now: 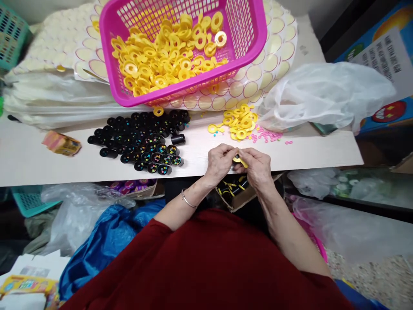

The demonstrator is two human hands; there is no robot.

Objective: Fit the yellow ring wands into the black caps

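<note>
At the front edge of the table, both hands meet around a yellow ring-shaped cap with a tab (239,159). My left hand (220,162) pinches it from the left. On the other side, my right hand (257,165) has its fingers closed on the same cap. Something dark shows below the cap and in its hole, partly hidden by the fingers. Beyond the hands lies a small pile of yellow caps (241,122). Left of them stand many black cylinders (151,146), the nearer ones with coloured bits inside. One black cylinder (178,139) lies on its side.
A pink basket (193,82) of yellow caps stands at the back. Pink beads (266,135) are scattered near a white plastic bag (322,94). A small orange-and-yellow packet (61,143) lies at left. Below the table edge, an open carton (242,199) holds black-and-yellow pieces.
</note>
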